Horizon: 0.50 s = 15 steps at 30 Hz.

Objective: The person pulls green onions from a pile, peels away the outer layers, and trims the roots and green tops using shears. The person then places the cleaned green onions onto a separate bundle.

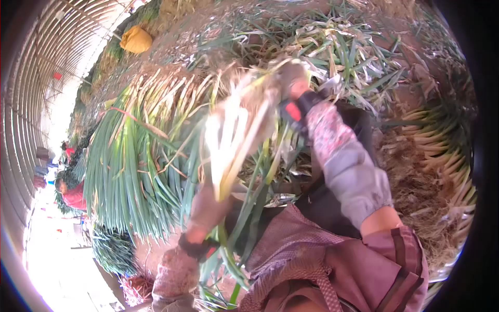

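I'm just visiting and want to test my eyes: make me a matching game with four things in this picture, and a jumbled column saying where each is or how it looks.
1. Sack
2. Left hand
3. Right hand
4. Big heap of green onions

A. Around the held green onions, below their white stalks in the picture
B. Left of the held ones, long leaves pointing toward the picture's bottom
C. Yellow, in the background
D. Blurred, near the held ones' root ends

Pairs: 1-C, 2-A, 3-D, 4-B
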### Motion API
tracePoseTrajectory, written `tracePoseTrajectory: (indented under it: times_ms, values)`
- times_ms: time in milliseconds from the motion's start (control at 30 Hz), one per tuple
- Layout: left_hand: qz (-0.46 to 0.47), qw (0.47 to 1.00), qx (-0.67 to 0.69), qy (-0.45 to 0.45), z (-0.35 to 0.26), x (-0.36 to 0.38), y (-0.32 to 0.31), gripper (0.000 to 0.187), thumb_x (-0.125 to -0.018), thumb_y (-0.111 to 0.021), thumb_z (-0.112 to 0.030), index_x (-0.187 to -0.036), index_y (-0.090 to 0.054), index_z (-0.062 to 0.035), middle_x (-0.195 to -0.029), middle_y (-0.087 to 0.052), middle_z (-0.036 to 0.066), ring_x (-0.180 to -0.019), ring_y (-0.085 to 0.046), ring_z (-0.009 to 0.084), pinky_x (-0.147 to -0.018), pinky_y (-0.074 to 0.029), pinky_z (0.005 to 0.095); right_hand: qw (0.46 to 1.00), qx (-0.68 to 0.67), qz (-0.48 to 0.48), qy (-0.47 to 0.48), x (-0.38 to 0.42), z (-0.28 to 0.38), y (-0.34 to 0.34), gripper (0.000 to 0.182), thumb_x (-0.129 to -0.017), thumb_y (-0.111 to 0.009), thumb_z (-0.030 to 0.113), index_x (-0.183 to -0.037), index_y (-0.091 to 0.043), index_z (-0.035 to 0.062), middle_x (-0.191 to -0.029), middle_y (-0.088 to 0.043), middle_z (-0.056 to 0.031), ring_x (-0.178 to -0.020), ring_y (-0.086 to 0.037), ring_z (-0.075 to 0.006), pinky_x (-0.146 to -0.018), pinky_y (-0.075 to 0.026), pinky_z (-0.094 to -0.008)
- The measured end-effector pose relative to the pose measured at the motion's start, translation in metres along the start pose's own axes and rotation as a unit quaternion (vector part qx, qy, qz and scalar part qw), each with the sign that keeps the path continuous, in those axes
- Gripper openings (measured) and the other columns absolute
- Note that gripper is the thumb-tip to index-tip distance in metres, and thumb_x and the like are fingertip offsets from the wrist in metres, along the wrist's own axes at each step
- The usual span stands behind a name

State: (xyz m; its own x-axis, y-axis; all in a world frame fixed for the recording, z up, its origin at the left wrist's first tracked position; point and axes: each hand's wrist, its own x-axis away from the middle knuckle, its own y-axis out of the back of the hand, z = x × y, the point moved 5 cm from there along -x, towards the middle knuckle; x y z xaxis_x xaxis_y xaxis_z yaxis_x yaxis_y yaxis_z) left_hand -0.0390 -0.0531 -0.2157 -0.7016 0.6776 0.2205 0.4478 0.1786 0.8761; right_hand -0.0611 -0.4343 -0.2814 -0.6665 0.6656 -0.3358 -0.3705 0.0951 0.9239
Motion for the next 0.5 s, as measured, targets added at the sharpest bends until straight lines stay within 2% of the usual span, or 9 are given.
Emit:
tracePoseTrajectory:
  times_ms: [67,100,133,200,267,333,367,433,500]
  values:
    - [0.023,0.999,0.004,0.024,0.044,0.018,-0.013,0.067,-0.069,-0.073,-0.015,-0.129,-0.048,0.0000,-0.102,-0.068,0.023,-0.096,-0.068,0.0404,-0.084,-0.054,0.0439,0.995,0.076,0.050,0.047,-0.022,-0.048,0.008,0.022,-0.088,-0.066,0.032,-0.095,-0.078,0.0151,-0.102,-0.075,-0.0077,-0.092,-0.072,-0.0243,-0.073,-0.054,-0.0382]
    - [0.035,0.998,0.008,0.042,0.058,0.030,-0.019,0.067,-0.069,-0.073,-0.016,-0.130,-0.048,0.0000,-0.102,-0.068,0.024,-0.096,-0.067,0.0415,-0.085,-0.054,0.0447,0.998,0.046,0.050,-0.014,-0.029,-0.071,0.005,0.023,-0.090,-0.064,0.033,-0.094,-0.077,0.0143,-0.102,-0.074,-0.0116,-0.095,-0.071,-0.0262,-0.077,-0.054,-0.0385]
    - [0.020,1.000,0.023,-0.004,0.056,0.038,-0.019,0.065,-0.071,-0.072,-0.016,-0.129,-0.048,0.0001,-0.102,-0.068,0.024,-0.095,-0.068,0.0410,-0.083,-0.055,0.0446,1.000,-0.005,-0.018,-0.025,-0.044,-0.101,-0.014,0.024,-0.090,-0.063,0.031,-0.096,-0.076,0.0106,-0.102,-0.072,-0.0168,-0.098,-0.069,-0.0305,-0.081,-0.053,-0.0405]
    - [0.021,1.000,0.023,0.004,0.080,0.053,-0.032,0.065,-0.070,-0.072,-0.015,-0.129,-0.049,0.0003,-0.102,-0.067,0.024,-0.094,-0.068,0.0409,-0.082,-0.055,0.0439,0.999,0.044,-0.029,-0.009,-0.049,-0.120,-0.013,0.029,-0.089,-0.062,0.027,-0.102,-0.072,0.0033,-0.103,-0.070,-0.0222,-0.101,-0.067,-0.0363,-0.085,-0.053,-0.0442]
    - [0.012,0.999,0.030,0.003,0.098,0.059,-0.038,0.064,-0.071,-0.070,-0.015,-0.129,-0.049,-0.0002,-0.101,-0.067,0.025,-0.093,-0.067,0.0429,-0.080,-0.054,0.0459,0.995,-0.031,-0.090,0.023,-0.064,-0.167,-0.025,0.036,-0.086,-0.064,0.034,-0.103,-0.069,0.0023,-0.100,-0.070,-0.0218,-0.096,-0.067,-0.0378,-0.083,-0.052,-0.0452]
    - [-0.008,0.999,0.046,0.014,0.114,0.072,-0.039,0.061,-0.072,-0.067,-0.014,-0.128,-0.048,-0.0012,-0.100,-0.067,0.027,-0.092,-0.065,0.0468,-0.078,-0.053,0.0506,0.984,-0.172,-0.001,-0.039,-0.063,-0.163,-0.004,0.046,-0.084,-0.067,0.043,-0.103,-0.067,0.0012,-0.099,-0.070,-0.0217,-0.090,-0.068,-0.0374,-0.081,-0.052,-0.0453]
    - [-0.018,0.998,0.055,0.022,0.125,0.080,-0.042,0.059,-0.073,-0.065,-0.014,-0.128,-0.048,-0.0018,-0.099,-0.066,0.028,-0.092,-0.065,0.0488,-0.077,-0.053,0.0530,0.944,-0.284,0.114,-0.125,-0.059,-0.150,-0.004,0.051,-0.085,-0.068,0.048,-0.103,-0.067,0.0007,-0.097,-0.070,-0.0215,-0.089,-0.068,-0.0363,-0.081,-0.051,-0.0444]
    - [-0.036,0.998,0.013,0.047,0.141,0.076,-0.051,0.051,-0.074,-0.062,-0.013,-0.121,-0.046,-0.0026,-0.097,-0.065,0.031,-0.090,-0.063,0.0522,-0.076,-0.051,0.0574,0.988,-0.112,0.102,0.017,-0.028,-0.083,0.037,0.058,-0.085,-0.069,0.055,-0.108,-0.068,0.0011,-0.096,-0.070,-0.0187,-0.090,-0.069,-0.0324,-0.083,-0.051,-0.0426]
    - [-0.034,0.995,-0.024,0.095,0.133,0.071,-0.056,0.047,-0.075,-0.061,-0.014,-0.118,-0.045,-0.0029,-0.094,-0.065,0.032,-0.089,-0.062,0.0538,-0.076,-0.049,0.0593,0.963,-0.237,0.076,0.100,0.022,-0.002,0.071,0.054,-0.089,-0.068,0.050,-0.113,-0.063,0.0030,-0.099,-0.070,-0.0210,-0.095,-0.069,-0.0345,-0.087,-0.052,-0.0408]
